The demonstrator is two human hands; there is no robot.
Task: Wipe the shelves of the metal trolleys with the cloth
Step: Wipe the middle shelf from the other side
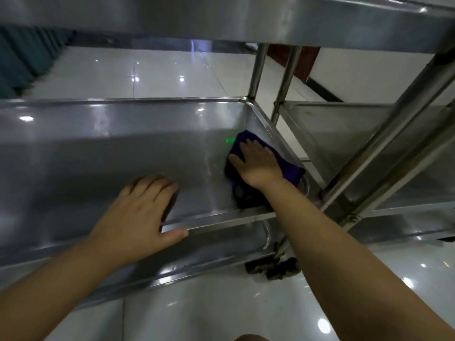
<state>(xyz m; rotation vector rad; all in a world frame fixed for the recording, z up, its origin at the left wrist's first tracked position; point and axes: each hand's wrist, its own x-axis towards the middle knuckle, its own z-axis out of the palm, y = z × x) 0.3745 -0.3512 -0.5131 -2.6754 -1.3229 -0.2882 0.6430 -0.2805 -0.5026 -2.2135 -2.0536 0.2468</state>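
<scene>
flatly, the right hand (258, 163) presses the purple cloth (288, 166) onto the trolley shelf (110, 153), the left hand (140, 207) resting spread, holding nothing.

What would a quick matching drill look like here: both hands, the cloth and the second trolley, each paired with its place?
Things: 1 left hand; 2 right hand; 3 cloth; 4 second trolley.
Places: A right of the middle shelf; B flat on the cloth; C right end of that shelf; D resting across its near rim.
Pairs: 1-D; 2-B; 3-C; 4-A.
</scene>
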